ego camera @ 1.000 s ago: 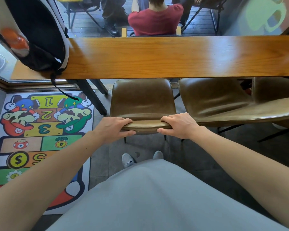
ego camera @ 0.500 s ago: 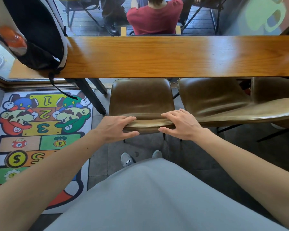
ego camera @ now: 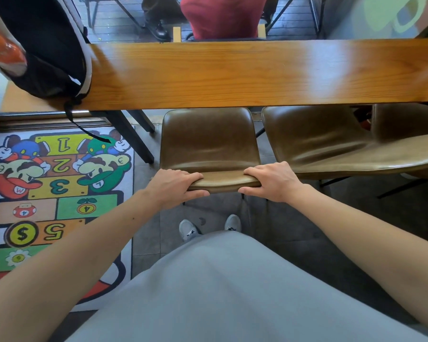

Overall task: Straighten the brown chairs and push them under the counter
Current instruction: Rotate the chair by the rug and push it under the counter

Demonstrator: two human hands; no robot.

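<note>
head view, the only 1 supplied. the left hand (ego camera: 176,186) is clamped on the left end of the backrest top of the brown padded leather-look chair (ego camera: 209,141), fingers over the top and thumb under the near edge. the right hand (ego camera: 272,182) grips the right end of the same backrest in the same way. the chair sits square to the long varnished wooden counter (ego camera: 232,75), the front of its seat already beneath the counter edge, the backrest clear of it on the person's side. a 2nd brown chair (ego camera: 314,139) stands just beside it on the right, its backrest running off at a slant, so it appears not yet straightened. a black backpack (ego camera: 42,43) rests on the counter's left end, a strap hanging down. a dark slanted counter leg (ego camera: 131,137) stands just left of the chair. a cartoon hopscotch floor mat (ego camera: 57,183) lies further left.

risks, as judged: uneven force from the 2 hands could skew the chair into the leg or the neighbouring chair; a hard shove could drive the backrest against the counter edge and pinch the fingers.
</note>
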